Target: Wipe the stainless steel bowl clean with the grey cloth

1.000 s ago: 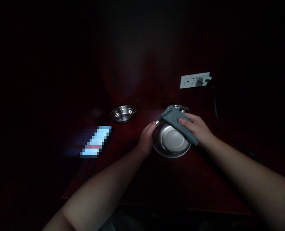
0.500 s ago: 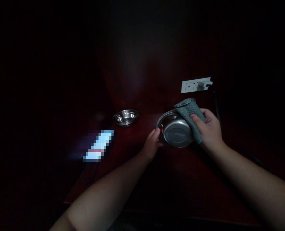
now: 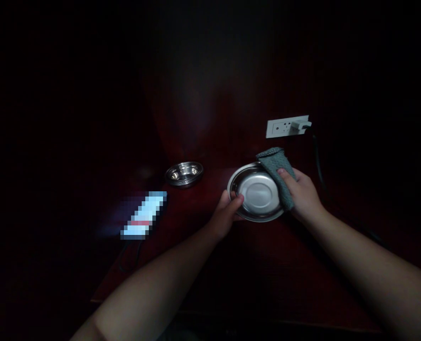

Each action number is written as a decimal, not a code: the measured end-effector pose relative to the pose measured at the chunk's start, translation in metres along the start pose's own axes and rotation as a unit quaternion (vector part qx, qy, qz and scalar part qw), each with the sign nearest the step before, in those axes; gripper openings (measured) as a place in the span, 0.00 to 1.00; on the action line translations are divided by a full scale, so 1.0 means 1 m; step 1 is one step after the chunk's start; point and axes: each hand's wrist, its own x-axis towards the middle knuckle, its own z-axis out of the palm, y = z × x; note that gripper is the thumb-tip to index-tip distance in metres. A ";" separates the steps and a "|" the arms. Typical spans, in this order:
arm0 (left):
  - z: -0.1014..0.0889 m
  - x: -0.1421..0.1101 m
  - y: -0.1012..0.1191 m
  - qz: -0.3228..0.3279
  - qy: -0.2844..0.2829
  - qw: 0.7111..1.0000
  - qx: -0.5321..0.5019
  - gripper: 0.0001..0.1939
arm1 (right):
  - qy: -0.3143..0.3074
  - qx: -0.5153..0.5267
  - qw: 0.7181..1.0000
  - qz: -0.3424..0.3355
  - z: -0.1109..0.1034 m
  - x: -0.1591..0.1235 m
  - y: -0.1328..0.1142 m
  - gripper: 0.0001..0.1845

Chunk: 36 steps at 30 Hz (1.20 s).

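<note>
A shiny metal bowl is held tilted above the dark red table, its inside facing me. My left hand grips its left rim, thumb over the inner wall and the other fingers behind. A folded grey-green cloth lies across the bowl's upper right rim. My right hand is closed on that cloth, thumb on top, pressing it against the rim; its other fingers are mostly hidden. To the left, metal bowls appear stacked on the table, apart from both hands.
A lit phone, its screen blurred out, lies left with a thin cable beneath it. A white wall socket with a plugged-in adapter is at the back right, a dark cord hanging beside it. The table's left edge shows; surroundings are very dark.
The bowl has tipped so that more of its inside faces me. My left thumb has moved from the rim onto the inner wall. The cloth and right hand have shifted slightly left.
</note>
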 end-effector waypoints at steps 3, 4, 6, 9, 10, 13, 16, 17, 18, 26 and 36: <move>-0.001 0.002 -0.002 0.010 -0.006 1.000 -0.011 0.25 | -0.020 0.004 1.000 0.000 0.000 0.000 -0.001 0.21; -0.001 0.002 -0.002 0.012 -0.004 1.000 -0.014 0.25 | -0.027 -0.007 1.000 -0.012 -0.001 -0.001 -0.002 0.20; 0.001 0.003 -0.001 0.006 0.005 1.000 -0.023 0.26 | -0.030 -0.056 0.996 -0.062 -0.003 -0.004 -0.006 0.18; 0.006 0.003 0.002 -0.032 -0.001 0.998 -0.050 0.28 | -0.002 -0.176 0.965 -0.196 -0.005 -0.013 -0.015 0.11; 0.007 0.003 0.003 -0.050 -0.008 0.997 -0.060 0.29 | 0.001 -0.207 0.948 -0.241 -0.005 -0.017 -0.018 0.10; 0.008 0.003 0.008 -0.110 -0.027 0.989 -0.092 0.37 | -0.016 -0.254 0.907 -0.336 -0.004 -0.027 -0.023 0.06; 0.005 0.002 0.011 -0.165 -0.054 0.978 -0.114 0.46 | -0.057 -0.278 0.882 -0.376 -0.002 -0.032 -0.025 0.05; 0.004 0.001 0.012 -0.178 -0.065 0.975 -0.120 0.47 | -0.068 -0.284 0.877 -0.383 -0.001 -0.032 -0.025 0.05; 0.002 0.001 0.013 -0.189 -0.077 0.971 -0.127 0.49 | -0.076 -0.288 0.872 -0.389 -0.001 -0.032 -0.025 0.05; -0.006 0.002 0.017 -0.259 -0.154 0.931 -0.206 0.55 | -0.114 -0.271 0.840 -0.456 -0.006 -0.029 -0.026 0.02; -0.004 0.002 0.017 -0.212 -0.117 0.929 -0.278 0.29 | -0.014 -0.239 0.888 -0.393 -0.009 -0.016 -0.019 0.09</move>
